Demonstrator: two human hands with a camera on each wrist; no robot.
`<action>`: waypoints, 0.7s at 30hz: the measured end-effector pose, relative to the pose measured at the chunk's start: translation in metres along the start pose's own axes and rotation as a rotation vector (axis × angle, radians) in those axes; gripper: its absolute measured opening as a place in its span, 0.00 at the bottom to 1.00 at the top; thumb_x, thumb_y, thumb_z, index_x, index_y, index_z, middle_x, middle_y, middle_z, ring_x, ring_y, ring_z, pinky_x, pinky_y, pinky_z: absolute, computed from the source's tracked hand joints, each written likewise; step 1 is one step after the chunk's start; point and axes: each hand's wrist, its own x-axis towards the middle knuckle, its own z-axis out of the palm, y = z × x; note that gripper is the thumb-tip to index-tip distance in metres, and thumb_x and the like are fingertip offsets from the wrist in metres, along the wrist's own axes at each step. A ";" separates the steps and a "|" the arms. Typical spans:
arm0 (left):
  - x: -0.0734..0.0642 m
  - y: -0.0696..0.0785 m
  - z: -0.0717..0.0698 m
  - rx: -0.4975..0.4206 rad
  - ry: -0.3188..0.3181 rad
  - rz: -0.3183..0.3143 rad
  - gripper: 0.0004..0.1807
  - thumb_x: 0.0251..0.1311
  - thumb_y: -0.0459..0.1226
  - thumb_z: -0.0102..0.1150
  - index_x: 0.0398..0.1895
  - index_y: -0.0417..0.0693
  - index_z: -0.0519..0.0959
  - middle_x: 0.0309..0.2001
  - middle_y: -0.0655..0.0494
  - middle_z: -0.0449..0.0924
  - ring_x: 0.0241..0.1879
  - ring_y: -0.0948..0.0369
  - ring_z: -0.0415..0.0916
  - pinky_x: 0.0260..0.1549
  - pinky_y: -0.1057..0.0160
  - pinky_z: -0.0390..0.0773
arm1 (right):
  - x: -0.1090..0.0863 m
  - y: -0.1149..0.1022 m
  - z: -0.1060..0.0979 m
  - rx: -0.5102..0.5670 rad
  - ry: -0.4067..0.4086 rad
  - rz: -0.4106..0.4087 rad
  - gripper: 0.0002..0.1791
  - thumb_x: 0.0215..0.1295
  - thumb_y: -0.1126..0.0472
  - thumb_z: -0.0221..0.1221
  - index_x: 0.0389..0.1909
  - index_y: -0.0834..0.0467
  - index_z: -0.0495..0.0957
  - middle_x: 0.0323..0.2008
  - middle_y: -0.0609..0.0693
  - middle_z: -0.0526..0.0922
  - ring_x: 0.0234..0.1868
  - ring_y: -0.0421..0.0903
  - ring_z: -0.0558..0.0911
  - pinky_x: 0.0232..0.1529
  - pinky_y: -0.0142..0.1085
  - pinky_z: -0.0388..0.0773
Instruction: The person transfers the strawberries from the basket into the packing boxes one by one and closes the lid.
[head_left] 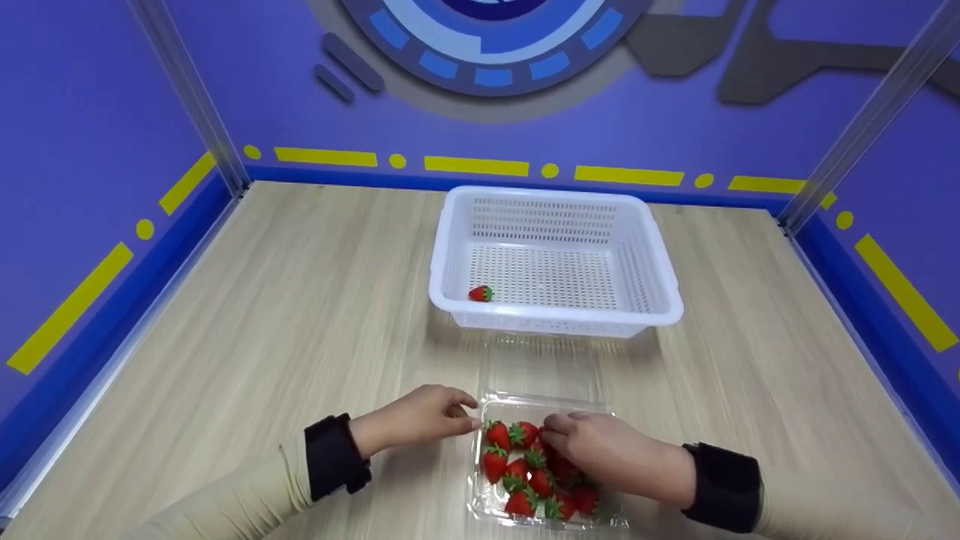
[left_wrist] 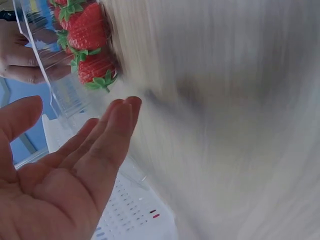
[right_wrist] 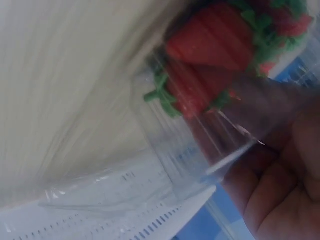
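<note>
A clear plastic box [head_left: 474, 480] at the near side of the table holds several red strawberries [head_left: 495, 465] with green leaves. My right hand [head_left: 611, 454] reaches into it from the right, fingers bent down among the fruit. In the right wrist view, its fingers lie against a strawberry [right_wrist: 192, 92] behind the box's transparent wall; the grip is partly hidden by fruit and reflections. My left hand [head_left: 420, 416] stays beside the box's left edge, fingertips close to the rim. It holds nothing, and in the left wrist view its fingers [left_wrist: 95, 160] are extended and relaxed.
Beyond the box stands a white perforated basket [head_left: 555, 319] with one strawberry [head_left: 481, 293] in its near left corner. A clear lid [head_left: 544, 367] lies between box and basket. Blue-purple panels [head_left: 480, 135] enclose the wooden table [head_left: 315, 300] at the back and sides.
</note>
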 end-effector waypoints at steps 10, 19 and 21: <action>-0.027 0.052 -0.067 0.204 -0.096 0.027 0.28 0.73 0.46 0.57 0.68 0.38 0.73 0.60 0.39 0.82 0.61 0.45 0.80 0.63 0.45 0.80 | 0.011 0.050 -0.063 0.338 0.047 -0.068 0.11 0.61 0.64 0.68 0.45 0.59 0.86 0.41 0.51 0.90 0.40 0.44 0.89 0.44 0.29 0.87; -0.034 0.115 -0.158 0.206 0.142 0.148 0.24 0.76 0.39 0.54 0.69 0.39 0.72 0.58 0.39 0.84 0.58 0.46 0.82 0.61 0.46 0.82 | 0.034 0.130 -0.152 0.514 0.312 -0.024 0.11 0.61 0.73 0.67 0.45 0.64 0.85 0.42 0.57 0.90 0.41 0.51 0.89 0.43 0.44 0.89; -0.026 0.120 -0.176 0.215 0.233 0.119 0.23 0.76 0.41 0.53 0.69 0.40 0.73 0.60 0.39 0.83 0.60 0.45 0.80 0.62 0.45 0.81 | 0.044 0.147 -0.167 0.509 0.334 0.035 0.10 0.62 0.71 0.67 0.45 0.64 0.86 0.41 0.58 0.90 0.39 0.51 0.89 0.42 0.45 0.89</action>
